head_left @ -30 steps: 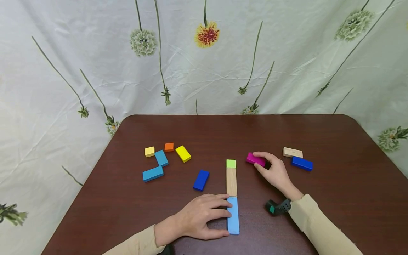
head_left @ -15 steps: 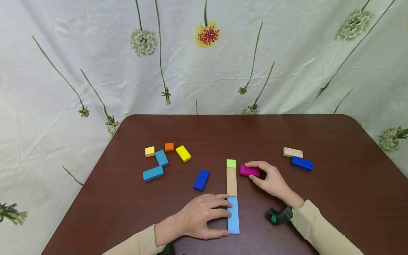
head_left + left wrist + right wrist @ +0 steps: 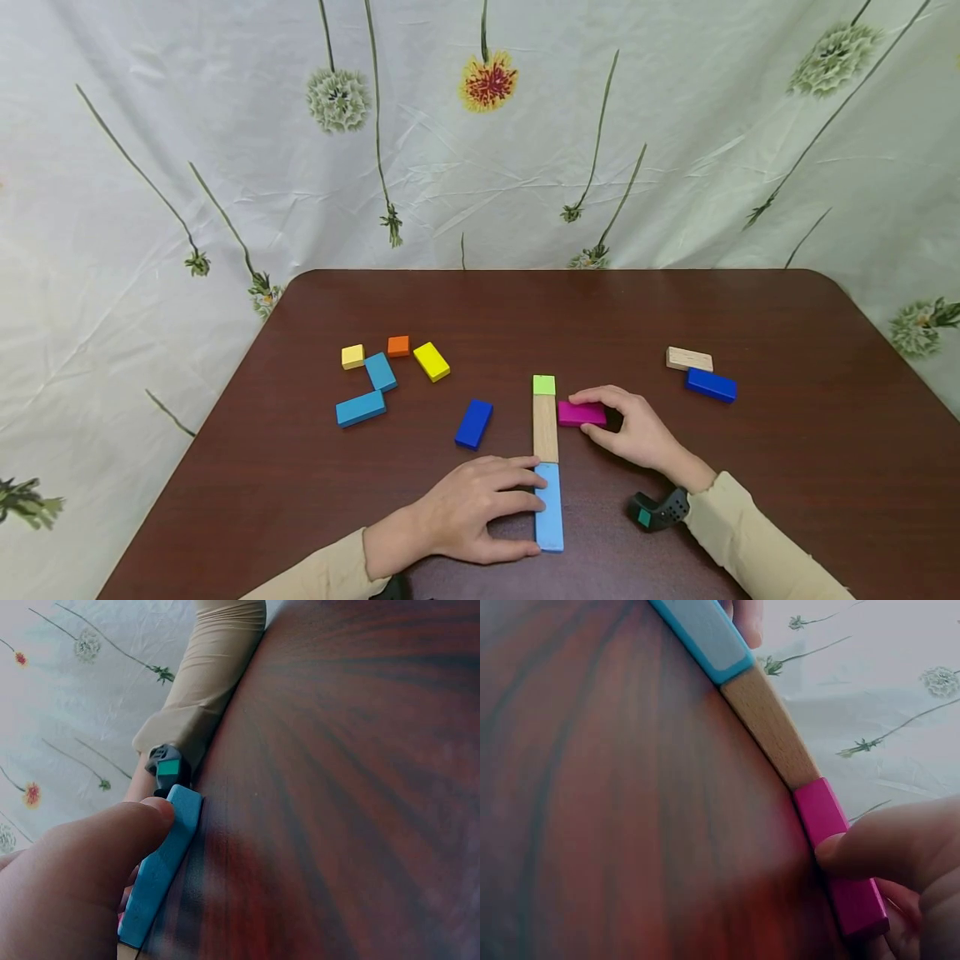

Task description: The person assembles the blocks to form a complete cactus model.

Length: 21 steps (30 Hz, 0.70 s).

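Note:
A light blue block (image 3: 550, 517), a plain wood block (image 3: 545, 429) and a small green block (image 3: 543, 385) lie end to end in a straight column on the dark table. My left hand (image 3: 472, 512) rests along the blue block's left side, fingertips on its edge and thumb by its near corner. My right hand (image 3: 637, 429) pinches a magenta block (image 3: 579, 414) between thumb and fingers. That block lies crosswise to the column, its left end at the wood block's right side. In the right wrist view the magenta block (image 3: 855, 900) appears to meet the wood block.
Left of the column lies a dark blue block (image 3: 474, 424). Farther left are two medium blue blocks (image 3: 360, 408), a yellow block (image 3: 431, 362), an orange block (image 3: 398, 346) and a pale yellow cube (image 3: 352, 357). At right, a wood block (image 3: 688, 358) touches another dark blue block (image 3: 711, 385).
My right hand has brought the magenta block left and toward me, up beside the wood block, and turned it more squarely to the column. My left hand has stayed in place.

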Motion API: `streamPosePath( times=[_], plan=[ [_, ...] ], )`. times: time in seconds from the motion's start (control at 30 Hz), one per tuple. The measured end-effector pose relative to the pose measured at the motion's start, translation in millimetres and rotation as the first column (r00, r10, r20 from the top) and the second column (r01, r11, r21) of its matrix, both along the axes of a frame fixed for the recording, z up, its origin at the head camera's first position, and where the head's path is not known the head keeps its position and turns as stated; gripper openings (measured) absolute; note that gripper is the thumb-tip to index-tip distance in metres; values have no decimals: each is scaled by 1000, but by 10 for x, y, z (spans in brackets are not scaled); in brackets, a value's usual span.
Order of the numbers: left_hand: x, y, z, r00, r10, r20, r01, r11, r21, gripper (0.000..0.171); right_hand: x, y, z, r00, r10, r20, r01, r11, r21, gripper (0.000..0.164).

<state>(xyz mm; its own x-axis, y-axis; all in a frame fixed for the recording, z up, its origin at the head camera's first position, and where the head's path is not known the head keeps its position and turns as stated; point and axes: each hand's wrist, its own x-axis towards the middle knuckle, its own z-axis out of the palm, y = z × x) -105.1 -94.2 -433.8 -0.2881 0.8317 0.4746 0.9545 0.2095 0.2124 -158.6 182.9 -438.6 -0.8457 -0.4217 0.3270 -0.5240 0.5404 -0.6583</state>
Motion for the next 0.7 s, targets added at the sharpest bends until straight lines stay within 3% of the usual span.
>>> streamPosePath(
  times=[0.37,0.7],
  plan=[
    [10,1,-20,999,16,32,-16,1000,-3,35,13,-2,-18,999,31,-45,-31,1000,2,38],
    [12,3,-26,999,12,40,-12,1000,1,35,15,-5,-7,999,32,-33,-32,999,10,40]
  ],
)
